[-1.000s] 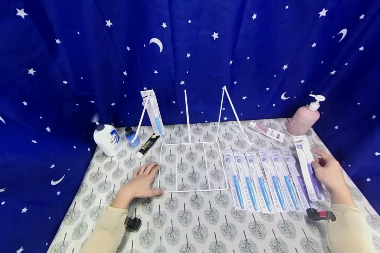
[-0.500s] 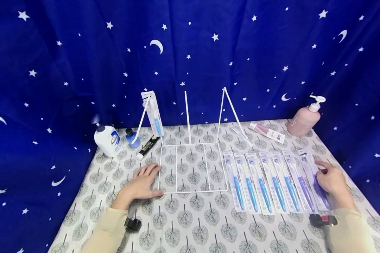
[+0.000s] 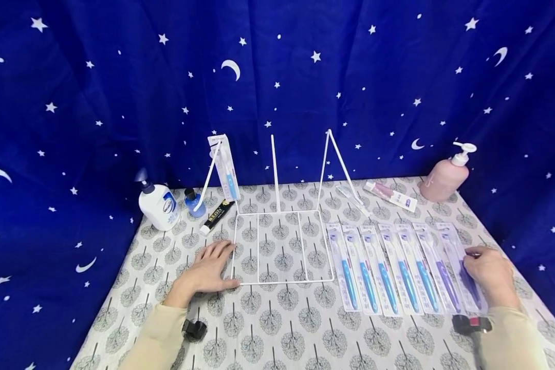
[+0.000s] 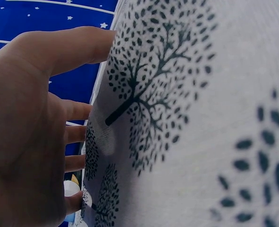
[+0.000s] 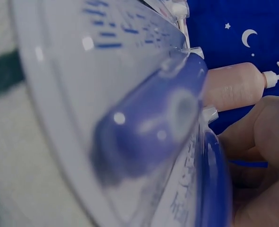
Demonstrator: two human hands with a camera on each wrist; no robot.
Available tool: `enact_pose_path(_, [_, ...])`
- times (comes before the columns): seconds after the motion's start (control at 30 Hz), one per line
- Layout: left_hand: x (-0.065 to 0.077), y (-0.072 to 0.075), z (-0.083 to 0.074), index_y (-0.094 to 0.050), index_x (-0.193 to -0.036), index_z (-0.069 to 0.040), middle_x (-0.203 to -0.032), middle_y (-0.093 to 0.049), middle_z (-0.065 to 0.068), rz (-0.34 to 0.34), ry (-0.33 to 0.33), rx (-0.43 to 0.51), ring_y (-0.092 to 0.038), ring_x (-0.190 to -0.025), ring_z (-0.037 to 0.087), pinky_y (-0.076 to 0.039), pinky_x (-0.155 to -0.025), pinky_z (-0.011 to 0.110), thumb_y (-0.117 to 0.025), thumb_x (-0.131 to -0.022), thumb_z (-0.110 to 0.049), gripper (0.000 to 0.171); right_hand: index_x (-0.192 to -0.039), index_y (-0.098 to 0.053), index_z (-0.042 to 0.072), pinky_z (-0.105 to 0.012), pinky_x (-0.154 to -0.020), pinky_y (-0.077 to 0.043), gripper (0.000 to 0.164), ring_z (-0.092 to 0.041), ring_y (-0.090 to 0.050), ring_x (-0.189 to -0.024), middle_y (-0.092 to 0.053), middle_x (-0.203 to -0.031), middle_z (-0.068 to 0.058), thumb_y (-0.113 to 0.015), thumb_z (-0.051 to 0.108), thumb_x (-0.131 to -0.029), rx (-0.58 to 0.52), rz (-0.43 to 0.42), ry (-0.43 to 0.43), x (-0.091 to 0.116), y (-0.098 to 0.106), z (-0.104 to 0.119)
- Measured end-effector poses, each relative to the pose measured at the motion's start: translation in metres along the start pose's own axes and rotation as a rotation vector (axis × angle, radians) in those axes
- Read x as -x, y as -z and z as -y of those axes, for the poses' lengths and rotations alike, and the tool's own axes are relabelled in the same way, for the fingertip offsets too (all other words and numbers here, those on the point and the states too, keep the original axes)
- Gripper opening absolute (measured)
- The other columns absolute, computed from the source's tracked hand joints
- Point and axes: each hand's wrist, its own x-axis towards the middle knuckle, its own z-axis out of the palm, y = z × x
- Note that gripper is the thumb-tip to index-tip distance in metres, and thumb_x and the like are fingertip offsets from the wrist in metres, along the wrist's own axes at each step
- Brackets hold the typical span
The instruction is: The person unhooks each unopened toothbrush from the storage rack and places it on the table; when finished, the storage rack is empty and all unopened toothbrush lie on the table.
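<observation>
My left hand [image 3: 205, 270] rests at the left front corner of a white wire rack [image 3: 284, 282], its fingers spread along the frame. In the left wrist view the thumb and fingertips lie against the tree-print cloth. On the right, my right hand [image 3: 492, 275] holds the right edge of a packaged purple toothbrush [image 3: 466, 275] lying on the table, fingers curled. This pack ends a row with another packaged purple toothbrush [image 3: 446, 282] and several packaged blue toothbrushes [image 3: 386, 280]. The right wrist view shows the purple handle [image 5: 215, 184] beside my fingers. One packaged blue toothbrush [image 3: 230, 180] hangs on the rack's left prong.
Behind the rack's left side are a white pump bottle [image 3: 161, 208], a small blue bottle [image 3: 195, 204] and a black toothpaste tube [image 3: 216, 217]. A pink-and-white tube [image 3: 390, 195] and a pink pump bottle [image 3: 445, 179] stand or lie at the back right. A blue curtain [image 3: 277, 77] hangs behind.
My right hand has lowered the tilted toothbrush pack flat at the row's right end, then slid slightly toward me along its edge. The left hand stays on the rack.
</observation>
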Motion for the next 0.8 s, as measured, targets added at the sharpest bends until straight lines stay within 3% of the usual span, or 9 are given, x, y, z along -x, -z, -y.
enact_pose_path(0.23, [0.001,-0.001,0.001,-0.019,-0.146,-0.016,-0.152,-0.017,0.009,0.014,0.005,0.003,-0.017,-0.137,0.034,-0.015,-0.109,0.059,-0.056,-0.071,-0.069,0.099,-0.099,-0.065,-0.003,-0.051,-0.065,-0.039,0.030,-0.055,-0.048,-0.090,-0.056,-0.109,-0.032,-0.054,0.015,-0.076,-0.013,-0.027,-0.006,0.003,0.000,-0.001])
enact_pose_path(0.47, [-0.001,0.001,0.003,-0.020,-0.146,-0.015,-0.152,-0.017,0.009,0.010,-0.001,-0.013,-0.017,-0.137,0.034,-0.016,-0.108,0.059,-0.057,-0.071,-0.069,0.099,-0.098,-0.064,-0.002,-0.047,-0.053,-0.037,0.031,-0.053,-0.051,-0.076,-0.060,-0.095,-0.030,-0.052,0.013,-0.074,-0.001,-0.076,0.026,0.000,0.000,0.010])
enact_pose_path(0.63, [-0.001,0.001,0.002,-0.020,-0.146,-0.016,-0.152,-0.017,0.008,0.015,0.006,-0.002,-0.016,-0.137,0.033,-0.015,-0.109,0.058,-0.057,-0.071,-0.070,0.100,-0.094,-0.066,0.000,-0.045,-0.048,-0.037,0.027,-0.043,-0.056,-0.063,-0.065,-0.075,-0.020,-0.052,0.012,-0.074,-0.054,-0.214,0.181,-0.001,0.001,0.045])
enact_pose_path(0.8, [-0.001,0.000,0.002,-0.019,-0.146,-0.017,-0.152,-0.017,0.008,0.019,0.015,0.011,-0.016,-0.137,0.032,-0.015,-0.109,0.058,-0.057,-0.071,-0.069,0.100,-0.094,-0.068,0.004,-0.041,-0.051,-0.040,0.022,-0.032,-0.060,-0.062,-0.067,-0.072,-0.013,-0.057,0.011,-0.076,-0.126,-0.276,0.320,0.005,0.003,0.098])
